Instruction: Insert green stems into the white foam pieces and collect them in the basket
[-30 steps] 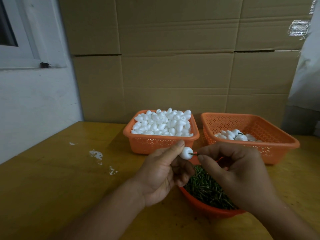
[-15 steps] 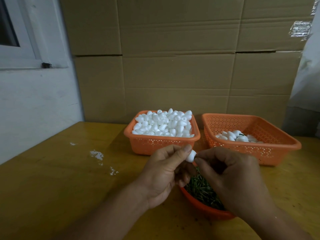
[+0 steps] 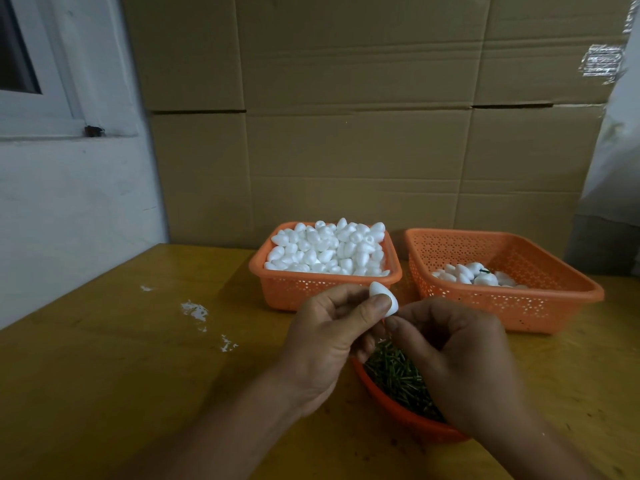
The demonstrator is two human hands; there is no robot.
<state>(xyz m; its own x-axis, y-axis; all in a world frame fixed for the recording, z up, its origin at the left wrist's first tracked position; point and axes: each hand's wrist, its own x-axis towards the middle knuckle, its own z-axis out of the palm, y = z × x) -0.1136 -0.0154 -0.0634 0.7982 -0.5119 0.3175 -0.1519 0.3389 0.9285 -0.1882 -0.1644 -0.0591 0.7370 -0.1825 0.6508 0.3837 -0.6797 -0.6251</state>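
Pinching foam piece [image 3: 383, 299] in left hand [image 3: 332, 337] fingers, right hand [image 3: 457, 358] curled touching it, grip unclear

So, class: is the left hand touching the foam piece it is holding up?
Touching. The head view shows the left hand pinching the foam piece, its thumb pressed flat on the white surface with no gap.

On the worktop [image 3: 104, 375], the full basket [image 3: 294, 292] stands left of the collecting basket [image 3: 540, 306]; the stem bowl [image 3: 398, 410] lies before them.
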